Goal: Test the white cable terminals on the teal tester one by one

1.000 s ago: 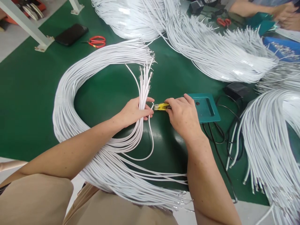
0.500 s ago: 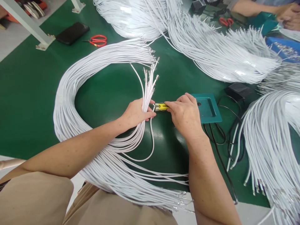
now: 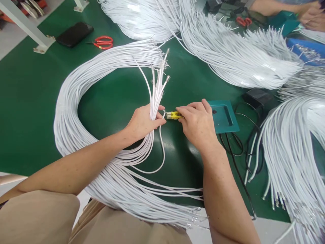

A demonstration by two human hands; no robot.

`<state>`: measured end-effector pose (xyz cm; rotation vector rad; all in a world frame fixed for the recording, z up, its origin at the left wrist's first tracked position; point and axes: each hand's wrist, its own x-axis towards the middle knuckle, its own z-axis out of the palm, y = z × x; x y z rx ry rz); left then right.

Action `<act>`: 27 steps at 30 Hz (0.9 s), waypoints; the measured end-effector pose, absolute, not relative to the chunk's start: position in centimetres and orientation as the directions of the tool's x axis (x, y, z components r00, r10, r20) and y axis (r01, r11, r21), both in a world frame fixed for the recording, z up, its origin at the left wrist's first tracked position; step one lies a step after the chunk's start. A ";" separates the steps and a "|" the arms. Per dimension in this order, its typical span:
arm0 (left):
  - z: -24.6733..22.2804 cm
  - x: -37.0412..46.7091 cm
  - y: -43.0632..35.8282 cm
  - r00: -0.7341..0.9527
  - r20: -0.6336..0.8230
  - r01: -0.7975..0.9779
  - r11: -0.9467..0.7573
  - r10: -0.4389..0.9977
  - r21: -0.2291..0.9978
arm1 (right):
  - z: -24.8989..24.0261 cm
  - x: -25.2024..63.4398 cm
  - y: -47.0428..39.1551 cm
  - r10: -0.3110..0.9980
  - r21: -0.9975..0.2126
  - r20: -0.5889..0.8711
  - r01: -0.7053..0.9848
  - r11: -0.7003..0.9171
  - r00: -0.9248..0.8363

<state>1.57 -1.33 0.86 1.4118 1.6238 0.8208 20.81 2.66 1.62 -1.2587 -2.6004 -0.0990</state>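
My left hand (image 3: 142, 121) is closed around a small bunch of white wires (image 3: 157, 86), whose tipped ends point up and away. Between its thumb and fingers it also pinches one single wire (image 3: 163, 137), with the short end bent up toward the right. In my right hand (image 3: 196, 120) is a small yellow tool with a metal tip, which looks like thread snips (image 3: 174, 115). The snips' tip sits just right of that wire end; whether they touch is too small to tell. A large looped bundle of white wires (image 3: 67, 112) curves around my left forearm.
On the green table (image 3: 109, 91) are a teal tray (image 3: 235, 125), black cables (image 3: 232, 159), red-handled scissors (image 3: 104, 42) and a black phone-like object (image 3: 75, 34). More wire bundles (image 3: 236, 57) lie behind and at right. A co-worker's hand (image 3: 311, 17) is near a blue bin (image 3: 307, 52).
The view has shifted slightly, so most things sit a little further left. The snips' tip appears slightly further from the pinched wire end. Both hands keep their holds.
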 end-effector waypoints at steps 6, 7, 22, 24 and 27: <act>1.0 1.8 -1.6 -0.036 -0.082 0.463 0.089 0.996 0.882 | 2.4 18.9 1.6 0.815 -0.351 0.370 0.746 0.567 -0.445; 1.0 1.9 -1.6 -0.031 -0.079 0.461 0.085 0.996 0.883 | 2.4 18.6 1.5 0.831 -0.395 0.371 0.739 0.546 -0.415; 1.4 1.8 -1.6 -0.018 -0.118 0.454 0.114 0.993 0.884 | 1.6 18.9 1.8 0.810 -0.431 0.386 0.690 0.581 -0.441; 1.3 1.8 -1.5 -0.018 -0.114 0.457 0.110 0.993 0.883 | 1.6 18.7 1.6 0.788 -0.409 0.381 0.677 0.612 -0.483; 1.3 1.8 -1.4 -0.008 -0.127 0.458 0.117 0.992 0.881 | 1.4 18.5 1.6 0.751 -0.343 0.400 0.674 0.655 -0.526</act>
